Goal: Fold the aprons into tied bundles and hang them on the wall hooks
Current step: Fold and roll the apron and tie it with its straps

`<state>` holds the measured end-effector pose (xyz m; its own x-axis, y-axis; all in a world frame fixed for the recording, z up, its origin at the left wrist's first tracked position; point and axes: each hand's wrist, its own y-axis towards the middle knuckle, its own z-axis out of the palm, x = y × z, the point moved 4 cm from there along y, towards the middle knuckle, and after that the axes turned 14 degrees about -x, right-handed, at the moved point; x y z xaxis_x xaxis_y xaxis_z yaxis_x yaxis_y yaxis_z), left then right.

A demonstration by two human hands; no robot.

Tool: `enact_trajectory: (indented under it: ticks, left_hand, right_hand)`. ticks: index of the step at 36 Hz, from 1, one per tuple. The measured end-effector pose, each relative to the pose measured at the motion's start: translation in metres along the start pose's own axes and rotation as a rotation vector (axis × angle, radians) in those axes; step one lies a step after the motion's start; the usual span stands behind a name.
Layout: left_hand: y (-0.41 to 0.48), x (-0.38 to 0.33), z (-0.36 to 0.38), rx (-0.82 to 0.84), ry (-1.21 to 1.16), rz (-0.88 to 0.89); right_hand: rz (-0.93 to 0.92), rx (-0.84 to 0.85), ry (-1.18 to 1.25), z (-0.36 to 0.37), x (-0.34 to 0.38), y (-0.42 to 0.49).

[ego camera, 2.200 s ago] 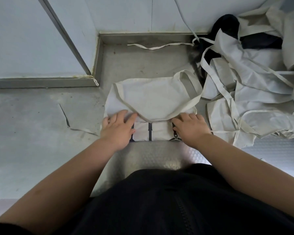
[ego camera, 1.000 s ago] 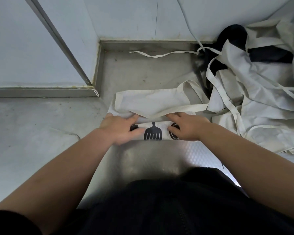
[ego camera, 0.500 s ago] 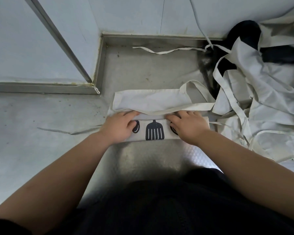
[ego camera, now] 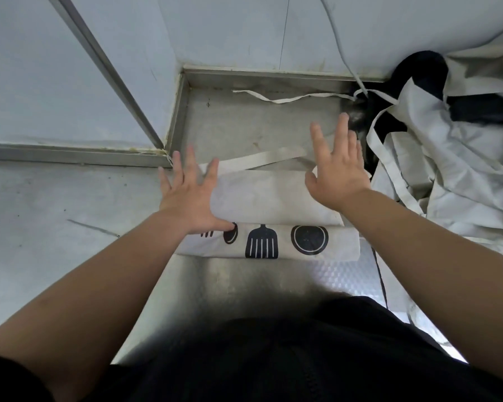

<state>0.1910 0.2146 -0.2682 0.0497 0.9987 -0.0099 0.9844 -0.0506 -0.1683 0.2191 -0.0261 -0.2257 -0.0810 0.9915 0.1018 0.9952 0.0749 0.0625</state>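
Since half a second ago our curled fingers have straightened. Our left hand [ego camera: 188,195] now spreads flat on the left end of the cream cloth apron with dark utensil prints [ego camera: 273,198], which is folded over once more. Our right hand [ego camera: 339,175] spreads over its right end. A heap of loose cream aprons [ego camera: 453,169] lies right of it.

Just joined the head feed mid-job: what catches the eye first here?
A folded apron lies in the centre of the metal surface, black utensil prints along its near edge, with the left hand and right hand spread open-fingered over its two ends. To the right sprawls a heap of unfolded aprons with loose straps.
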Motion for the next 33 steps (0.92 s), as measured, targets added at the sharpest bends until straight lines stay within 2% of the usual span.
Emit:
enact_trajectory:
  ticks: [2, 4, 7, 12, 15, 19, 21, 24, 25, 27, 30, 33]
  left_hand:
    - [0.001, 0.001, -0.001, -0.027, -0.011, -0.003]
    - [0.0, 0.001, -0.002, -0.085, -0.132, -0.027]
    - [0.007, 0.006, -0.008, -0.238, -0.27, -0.049]
    - [0.023, 0.009, -0.014, -0.299, -0.314, -0.061]
    - [0.04, 0.006, -0.026, -0.366, -0.454, -0.066]
    - [0.066, 0.008, -0.036, -0.41, -0.57, -0.243]
    - [0.075, 0.012, -0.034, -0.387, -0.726, -0.382]
    - [0.087, 0.012, -0.03, -0.362, -0.967, -0.502]
    - [0.089, 0.01, -0.03, -0.328, -0.986, -0.489]
    - [0.089, 0.002, -0.026, -0.218, -0.899, -0.35]
    - [0.079, -0.004, -0.019, -0.189, -0.723, -0.094]
    - [0.054, -0.014, -0.013, -0.249, -0.65, 0.024]
  right_hand:
    - [0.006, -0.003, 0.071, -0.003, 0.003, 0.003]
    - [-0.016, 0.066, 0.096, 0.002, 0.006, 0.002]
    - [0.0, 0.139, 0.073, 0.015, 0.006, 0.0]
    - [0.112, 0.143, 0.008, 0.024, 0.0, 0.006]
    - [0.288, 0.17, -0.077, 0.025, -0.013, 0.016]
    - [0.341, 0.295, -0.159, 0.019, -0.021, 0.027]
    - [0.329, 0.237, -0.122, 0.012, -0.02, 0.036]
    - [0.326, 0.007, 0.061, -0.002, -0.016, 0.055]
    - [0.301, -0.042, 0.174, -0.003, -0.012, 0.059]
    - [0.215, -0.077, 0.357, -0.005, -0.003, 0.062]
    - [0.147, -0.019, 0.381, 0.002, 0.001, 0.055]
    - [0.087, 0.064, 0.334, 0.016, 0.0, 0.038]
